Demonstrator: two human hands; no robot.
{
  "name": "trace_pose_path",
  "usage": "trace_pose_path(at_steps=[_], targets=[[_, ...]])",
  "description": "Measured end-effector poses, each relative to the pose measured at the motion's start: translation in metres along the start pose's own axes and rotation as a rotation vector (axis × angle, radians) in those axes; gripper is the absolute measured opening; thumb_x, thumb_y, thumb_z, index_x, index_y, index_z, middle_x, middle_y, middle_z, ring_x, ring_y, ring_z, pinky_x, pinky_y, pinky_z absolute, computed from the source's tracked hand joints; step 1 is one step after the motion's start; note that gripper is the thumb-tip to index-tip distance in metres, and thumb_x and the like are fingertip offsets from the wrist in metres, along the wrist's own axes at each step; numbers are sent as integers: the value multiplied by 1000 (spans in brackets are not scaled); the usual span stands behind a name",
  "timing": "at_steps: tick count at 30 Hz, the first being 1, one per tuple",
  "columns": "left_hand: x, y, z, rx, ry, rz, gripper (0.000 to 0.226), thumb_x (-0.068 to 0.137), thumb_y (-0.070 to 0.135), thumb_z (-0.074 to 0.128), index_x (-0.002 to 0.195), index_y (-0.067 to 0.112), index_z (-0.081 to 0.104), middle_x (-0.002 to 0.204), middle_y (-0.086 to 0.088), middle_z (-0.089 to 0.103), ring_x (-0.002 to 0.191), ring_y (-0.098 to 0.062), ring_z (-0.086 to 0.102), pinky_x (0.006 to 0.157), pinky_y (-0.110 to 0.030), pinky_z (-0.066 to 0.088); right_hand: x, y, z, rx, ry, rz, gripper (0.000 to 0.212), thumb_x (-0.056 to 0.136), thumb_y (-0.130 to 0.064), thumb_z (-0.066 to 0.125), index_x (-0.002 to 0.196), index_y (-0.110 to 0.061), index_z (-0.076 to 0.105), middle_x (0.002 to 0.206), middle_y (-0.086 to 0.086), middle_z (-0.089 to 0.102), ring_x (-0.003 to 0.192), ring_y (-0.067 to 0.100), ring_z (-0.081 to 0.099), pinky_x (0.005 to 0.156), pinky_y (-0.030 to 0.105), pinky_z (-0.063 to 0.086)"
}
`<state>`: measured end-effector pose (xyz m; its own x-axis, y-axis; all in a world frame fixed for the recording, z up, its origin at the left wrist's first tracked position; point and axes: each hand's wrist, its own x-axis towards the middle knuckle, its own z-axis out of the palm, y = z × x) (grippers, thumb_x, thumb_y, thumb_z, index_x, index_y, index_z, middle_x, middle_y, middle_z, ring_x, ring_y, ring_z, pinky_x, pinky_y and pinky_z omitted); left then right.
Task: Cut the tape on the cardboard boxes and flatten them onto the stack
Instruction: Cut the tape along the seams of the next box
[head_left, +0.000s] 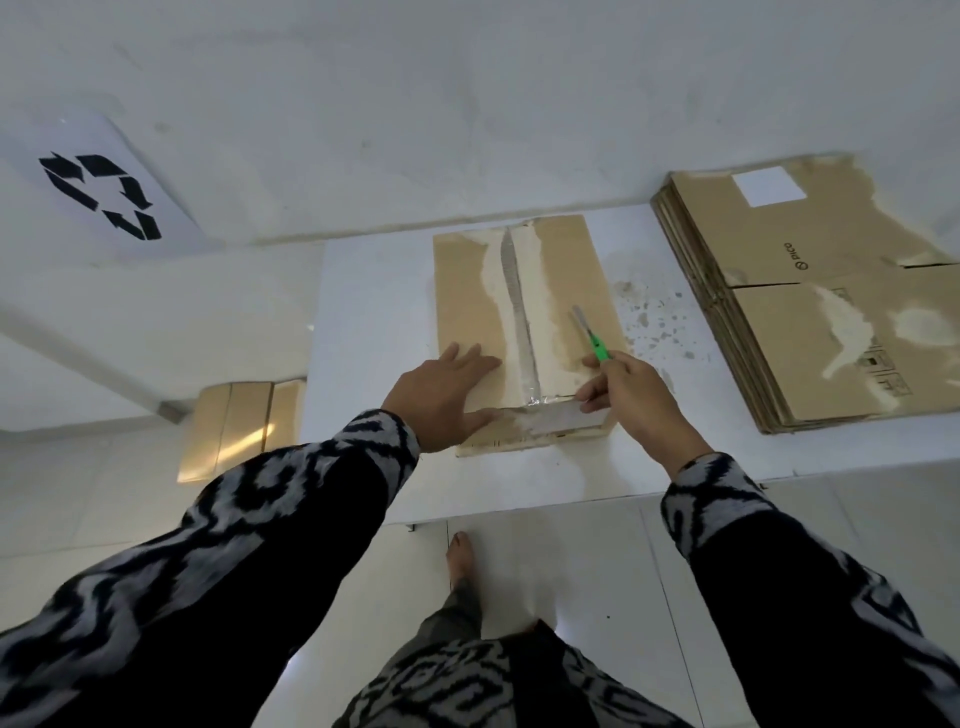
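A closed cardboard box (467, 291) stands on the white table (363, 312), with a strip of clear tape (517, 306) down the middle seam of its top. My left hand (441, 400) lies flat with straight fingers on the box's near left part. My right hand (631, 400) grips a green-handled cutter (589, 335) over the box's near right corner, blade pointing away from me. A stack of flattened boxes (810, 312) lies on the table to the right.
A white sheet with a black recycling sign (101, 195) hangs on the wall at left. Another cardboard box (236, 431) sits on the tiled floor left of the table. My bare foot (460, 561) stands just before the table's front edge.
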<state>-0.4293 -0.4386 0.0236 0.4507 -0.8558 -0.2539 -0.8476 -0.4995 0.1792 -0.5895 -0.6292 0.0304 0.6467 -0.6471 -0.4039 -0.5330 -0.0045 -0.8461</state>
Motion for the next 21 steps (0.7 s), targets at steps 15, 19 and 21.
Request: trace_pose_path(at_steps=[15, 19, 21], targets=[[-6, 30, -19, 126, 190, 2, 29, 108, 30, 27, 123, 13, 44, 119, -6, 54, 106, -31, 54, 69, -34, 37, -66, 22, -5, -429, -80, -220, 34, 104, -38, 37, 129, -46, 57, 84, -9, 68, 54, 5, 53, 58, 27, 47], [4, 22, -24, 74, 279, -4, 24, 106, 33, 28, 110, 16, 44, 107, -2, 56, 86, -31, 55, 61, -35, 36, -67, 4, -5, -643, 12, -298, 36, 103, -40, 36, 134, -47, 54, 102, -9, 64, 80, 10, 60, 69, 30, 52], [7, 22, -29, 70, 301, 2, 23, 107, 32, 28, 109, 17, 45, 107, -1, 58, 85, -31, 55, 61, -35, 35, -64, -5, -5, -715, 51, -324, 37, 103, -40, 35, 135, -47, 53, 100, -7, 61, 85, 15, 59, 70, 31, 50]])
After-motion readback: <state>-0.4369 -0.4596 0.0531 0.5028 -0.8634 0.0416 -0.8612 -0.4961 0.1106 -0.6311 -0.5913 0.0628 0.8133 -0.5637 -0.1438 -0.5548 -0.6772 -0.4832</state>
